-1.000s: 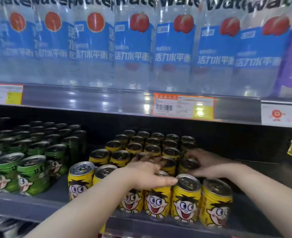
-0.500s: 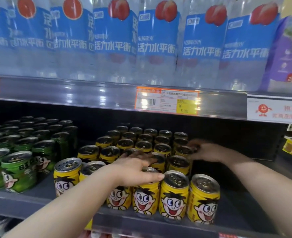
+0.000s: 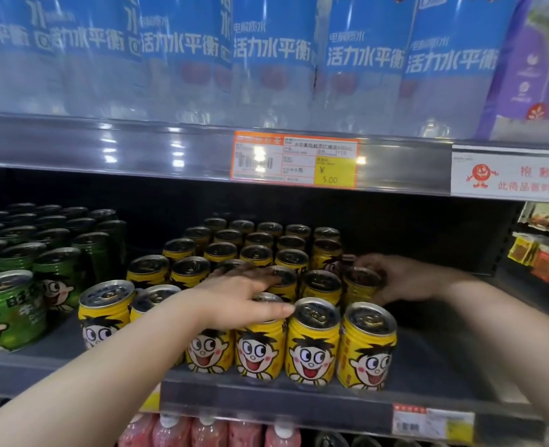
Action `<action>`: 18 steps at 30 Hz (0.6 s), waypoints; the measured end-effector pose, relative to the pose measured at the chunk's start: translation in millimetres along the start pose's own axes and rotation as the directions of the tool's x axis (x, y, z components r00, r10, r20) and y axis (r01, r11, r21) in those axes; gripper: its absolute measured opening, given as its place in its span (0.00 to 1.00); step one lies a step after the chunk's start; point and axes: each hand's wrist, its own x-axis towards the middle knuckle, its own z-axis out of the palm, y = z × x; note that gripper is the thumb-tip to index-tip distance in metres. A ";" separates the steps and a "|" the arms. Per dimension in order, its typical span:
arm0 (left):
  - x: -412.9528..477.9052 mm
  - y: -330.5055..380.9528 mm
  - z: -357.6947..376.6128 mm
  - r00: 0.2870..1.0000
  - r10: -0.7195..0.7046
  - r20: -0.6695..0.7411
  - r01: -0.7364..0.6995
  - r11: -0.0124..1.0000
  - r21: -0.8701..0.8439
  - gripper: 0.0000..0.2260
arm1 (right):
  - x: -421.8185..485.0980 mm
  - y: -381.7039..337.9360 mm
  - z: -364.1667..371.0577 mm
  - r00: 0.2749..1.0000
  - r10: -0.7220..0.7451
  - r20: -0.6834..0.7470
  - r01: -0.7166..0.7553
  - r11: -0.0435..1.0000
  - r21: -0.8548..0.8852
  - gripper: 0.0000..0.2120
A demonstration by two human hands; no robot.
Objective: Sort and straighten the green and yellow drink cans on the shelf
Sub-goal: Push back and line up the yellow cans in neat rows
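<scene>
Yellow cartoon-face cans (image 3: 311, 343) stand in rows in the middle of the shelf (image 3: 266, 395). Green cans (image 3: 56, 240) of the same brand fill the left side, and the front green can (image 3: 8, 311) looks tilted. One yellow can (image 3: 105, 314) stands apart at the left of the front row, next to the green ones. My left hand (image 3: 244, 298) lies flat on the tops of the front yellow cans, fingers spread. My right hand (image 3: 405, 279) curls around a yellow can (image 3: 360, 285) in the right column, behind the front row.
The upper shelf edge with an orange price tag (image 3: 294, 159) hangs low over the cans, below blue-labelled water bottles (image 3: 266, 59). Bare shelf floor (image 3: 444, 350) lies right of the yellow cans. Red and yellow snack packets (image 3: 541, 256) sit far right; pink bottles (image 3: 202, 430) stand below.
My right hand has moved from the front cans back along the right column and closed around a can there. My left hand has stayed on the can tops.
</scene>
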 end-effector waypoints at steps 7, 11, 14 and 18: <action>-1.5 0.6 0.3 1.000 0.017 -0.004 -0.017 1.000 0.009 0.33 | -21.8 1.2 2.0 0.998 -0.029 0.058 0.030 1.000 -0.005 0.40; -1.4 0.7 -0.4 1.000 0.022 -0.007 -0.022 1.000 0.009 0.33 | -23.2 2.8 4.3 0.998 -0.042 0.042 0.040 0.999 0.029 0.41; -0.3 -0.2 -0.4 1.000 0.021 -0.010 -0.021 1.000 -0.015 0.36 | -23.4 4.1 4.8 0.998 -0.056 0.040 0.053 0.997 0.057 0.33; 0.2 -2.4 0.5 1.000 0.010 -0.019 -0.011 0.999 -0.039 0.40 | -23.7 4.5 1.0 0.996 -0.032 0.078 0.029 0.999 0.046 0.35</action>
